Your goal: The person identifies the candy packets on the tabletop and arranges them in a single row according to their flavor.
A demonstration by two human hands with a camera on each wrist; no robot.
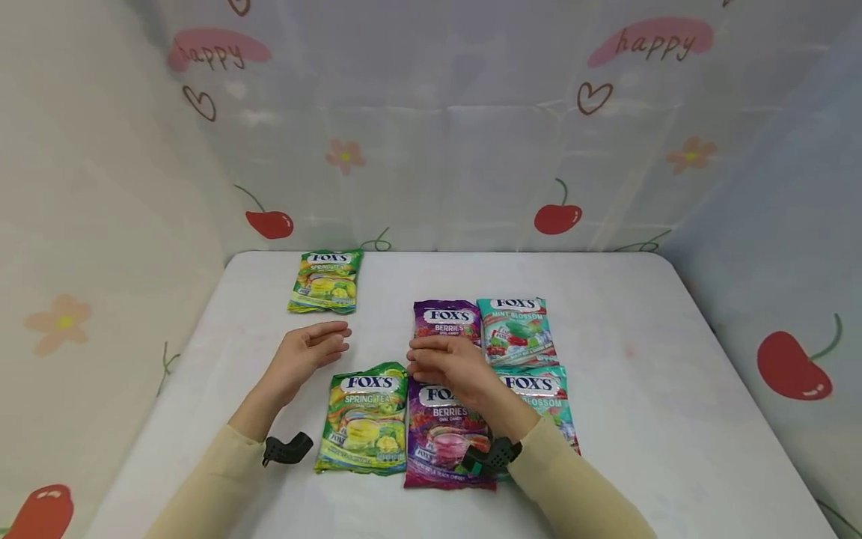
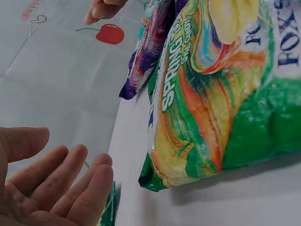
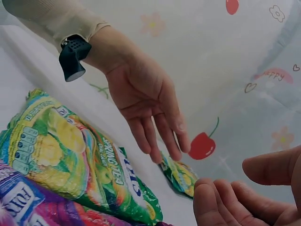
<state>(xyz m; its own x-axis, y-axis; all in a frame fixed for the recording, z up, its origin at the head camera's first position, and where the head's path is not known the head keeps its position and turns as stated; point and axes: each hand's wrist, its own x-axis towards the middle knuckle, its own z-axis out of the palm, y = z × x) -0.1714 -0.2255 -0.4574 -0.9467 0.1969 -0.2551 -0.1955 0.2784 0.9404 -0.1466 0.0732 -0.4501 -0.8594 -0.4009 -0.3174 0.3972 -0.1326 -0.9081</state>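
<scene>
My left hand (image 1: 301, 361) hovers left of the near Spring Tea candy bag (image 1: 364, 419), its fingers loosely extended, holding nothing. The left wrist view shows its fingers spread apart beside that green and yellow bag (image 2: 207, 108). Over the two purple Berries bags, the near one (image 1: 444, 449) and the far one (image 1: 446, 313), reaches my right hand (image 1: 454, 367), covering part of both. Its fingers bend gently with nothing between them, and in the right wrist view its thumb stands apart from the fingers (image 3: 225, 202).
A second Spring Tea bag (image 1: 326, 281) lies at the table's back left. Two teal Mint Blossom bags, one far (image 1: 517, 333) and one near (image 1: 539, 397), lie right of the Berries bags; my right forearm overlaps the near one. Printed curtains (image 1: 438, 172) surround the white table (image 1: 646, 419).
</scene>
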